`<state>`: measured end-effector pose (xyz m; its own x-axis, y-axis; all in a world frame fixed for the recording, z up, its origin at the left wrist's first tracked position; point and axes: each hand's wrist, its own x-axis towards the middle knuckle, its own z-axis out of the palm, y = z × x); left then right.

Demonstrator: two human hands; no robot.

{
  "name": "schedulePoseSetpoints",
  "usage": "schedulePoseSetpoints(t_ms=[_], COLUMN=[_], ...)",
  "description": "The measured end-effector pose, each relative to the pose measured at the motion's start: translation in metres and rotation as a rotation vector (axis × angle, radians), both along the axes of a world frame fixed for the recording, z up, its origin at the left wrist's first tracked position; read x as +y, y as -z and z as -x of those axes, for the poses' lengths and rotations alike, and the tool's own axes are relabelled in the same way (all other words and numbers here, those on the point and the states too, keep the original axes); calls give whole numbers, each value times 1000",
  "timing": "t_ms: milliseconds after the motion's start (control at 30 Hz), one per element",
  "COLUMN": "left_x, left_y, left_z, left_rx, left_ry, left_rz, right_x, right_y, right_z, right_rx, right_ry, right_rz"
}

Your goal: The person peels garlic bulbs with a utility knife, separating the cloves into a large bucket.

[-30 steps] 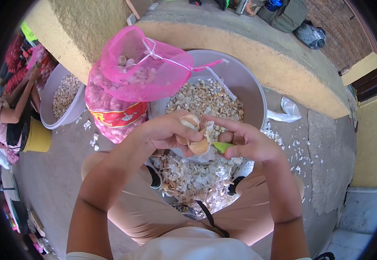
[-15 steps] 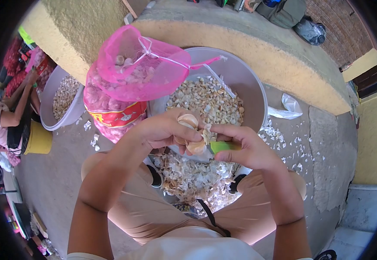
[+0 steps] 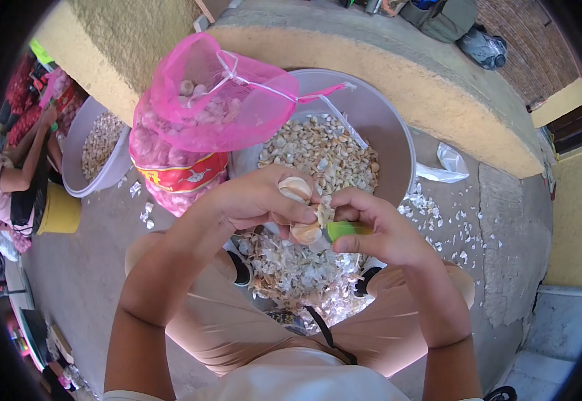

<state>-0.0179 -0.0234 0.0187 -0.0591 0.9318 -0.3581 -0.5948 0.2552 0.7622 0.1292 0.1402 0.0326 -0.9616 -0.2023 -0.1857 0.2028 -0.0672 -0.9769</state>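
Note:
My left hand (image 3: 264, 200) is closed around several garlic cloves (image 3: 295, 189), pale and partly in their skins. More of the garlic shows below the thumb, and papery skin sticks out on its right side. Closed on the green handle of a small knife (image 3: 348, 230), my right hand (image 3: 378, 227) has its fingertips right against the garlic. The blade is mostly hidden by the fingers and cloves. Both hands are above a heap of garlic peelings (image 3: 304, 274) between my feet. Just beyond them, a large grey tub (image 3: 394, 140) holds many loose cloves (image 3: 331, 154).
A pink mesh sack (image 3: 177, 147) of garlic leans by the tub's left side. Scattered skins (image 3: 431, 214) and a plastic sheet (image 3: 446, 166) lie on the right. At left, another person (image 3: 17, 174) sits near a second tub (image 3: 70, 167) and a yellow bucket (image 3: 60, 210).
The fingers of my right hand have shifted slightly and curl more at the garlic. My left hand keeps its hold, with the cloves turned a little. The whole view has moved slightly.

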Motion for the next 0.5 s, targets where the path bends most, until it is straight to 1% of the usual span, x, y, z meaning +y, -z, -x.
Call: schedulePoseSetpoints(t_ms=[300,400,500], left_x=[0,1,1], left_y=[3,0,-10], left_z=[0,-1,-2], left_rx=[21,37,52], left_ry=[-33,-59,-86], left_rz=[-7,0,35], right_x=[-4,-4,-8], right_y=[-6,-4,-1], right_z=[1,0,1], right_rx=[-61,-70,30], right_ry=[65,78,118], right_rz=[105,80,39])
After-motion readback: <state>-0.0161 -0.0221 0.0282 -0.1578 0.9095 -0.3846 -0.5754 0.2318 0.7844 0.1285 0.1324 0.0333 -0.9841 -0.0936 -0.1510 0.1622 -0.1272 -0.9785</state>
